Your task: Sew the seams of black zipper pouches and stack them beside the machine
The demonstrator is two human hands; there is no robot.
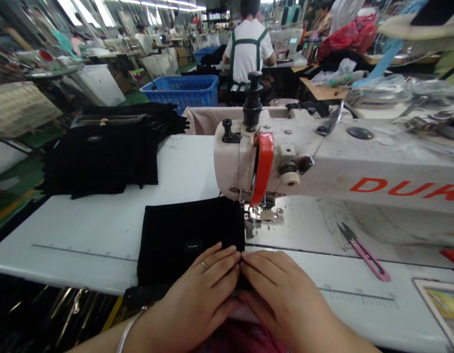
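A black fabric panel [164, 230] with a small dark label lies flat on the white table of the sewing machine [315, 157]. Its right edge runs up to the presser foot [265, 214]. My left hand [199, 289], wearing a ring and a bracelet, grips the panel's near right part, fingers on top and thumb low. Against it, fingertips almost touching, my right hand [282, 287] pinches the panel's near right corner. The fabric between the thumbs and fingers is mostly hidden.
A stack of black fabric pieces [102, 152] with zips sits at the table's left. Pink thread snips [366, 255] lie right of the hands. Behind the machine are a blue crate [186, 90] and a seated person [248, 46]. Dark pieces with zips [54, 314] hang below the table edge.
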